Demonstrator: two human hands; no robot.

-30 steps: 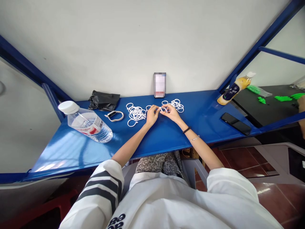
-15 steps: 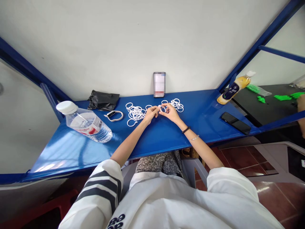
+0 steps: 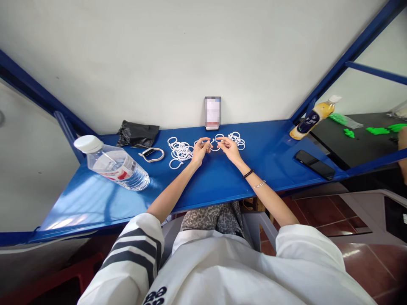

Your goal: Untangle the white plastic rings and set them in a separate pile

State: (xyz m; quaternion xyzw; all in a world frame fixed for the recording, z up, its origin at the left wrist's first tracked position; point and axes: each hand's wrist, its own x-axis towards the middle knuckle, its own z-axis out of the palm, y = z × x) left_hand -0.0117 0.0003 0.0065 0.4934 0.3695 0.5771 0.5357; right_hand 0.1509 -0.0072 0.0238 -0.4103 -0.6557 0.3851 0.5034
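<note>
Over the table's middle, a white plastic curtain ring (image 3: 215,149) shows between my two hands, with a gap at its top. My left hand (image 3: 199,151) is closed in a pinch at the ring's left side. Thumb and fingers of my right hand (image 3: 231,151) pinch its right side. Left of my left hand lies a heap of several white curtain rings (image 3: 180,151), partly hidden by that hand. A smaller group of white rings (image 3: 239,140) lies just beyond my right hand.
A phone (image 3: 213,113) leans against the wall. On the blue table (image 3: 203,186) are a water bottle (image 3: 119,167), a black plastic bag (image 3: 138,134), a pale-strapped wristband (image 3: 153,155), a dark phone (image 3: 314,164) and a yellow drink bottle (image 3: 313,118). Green pieces (image 3: 378,129) lie on the neighbouring table.
My hands have moved slightly apart. The ring between them now shows a gap at its top, where the fingers were close together before.
</note>
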